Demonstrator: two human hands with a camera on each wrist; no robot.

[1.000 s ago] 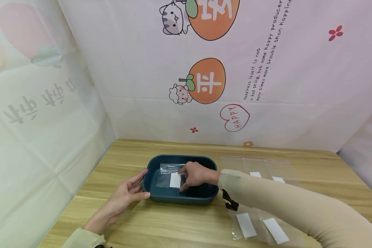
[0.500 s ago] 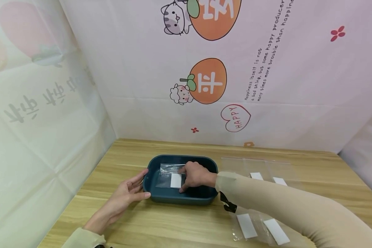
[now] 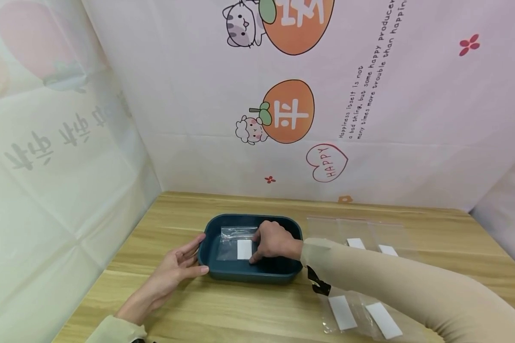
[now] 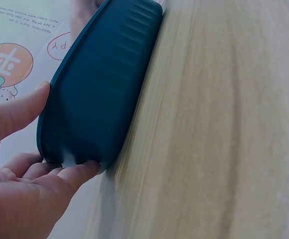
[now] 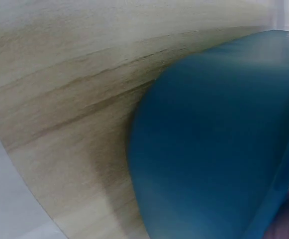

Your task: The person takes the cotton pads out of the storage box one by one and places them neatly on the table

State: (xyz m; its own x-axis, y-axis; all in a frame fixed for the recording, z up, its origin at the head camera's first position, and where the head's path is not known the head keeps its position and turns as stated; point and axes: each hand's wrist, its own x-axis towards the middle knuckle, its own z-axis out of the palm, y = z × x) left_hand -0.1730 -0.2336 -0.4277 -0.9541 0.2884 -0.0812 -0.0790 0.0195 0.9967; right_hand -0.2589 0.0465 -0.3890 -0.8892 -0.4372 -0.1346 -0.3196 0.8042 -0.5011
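A dark teal plastic box (image 3: 257, 277) stands on the wooden table. My left hand (image 3: 173, 269) grips its left end, the thumb and fingers spread around the corners; the left wrist view shows this thumb (image 4: 41, 94) against the rim and the fingers near the base. Inside the box lies a small clear plastic bag (image 3: 227, 247) with a white card (image 3: 244, 249) in it. My right hand (image 3: 274, 240) reaches into the box over the bag's right edge, index finger and thumb apart at its corners. Whether those tips press the bag is unclear; the right wrist view shows mainly the box's outer wall.
On the table to the right lie several clear bags with white cards, among them one with a card (image 3: 342, 312) near the front. My right sleeve (image 3: 382, 276) covers part of them. A printed cloth (image 3: 206, 119) hangs behind the table.
My right index finger has drawn back slightly to the right across the bag. The bag, the box and my left hand have hardly moved.
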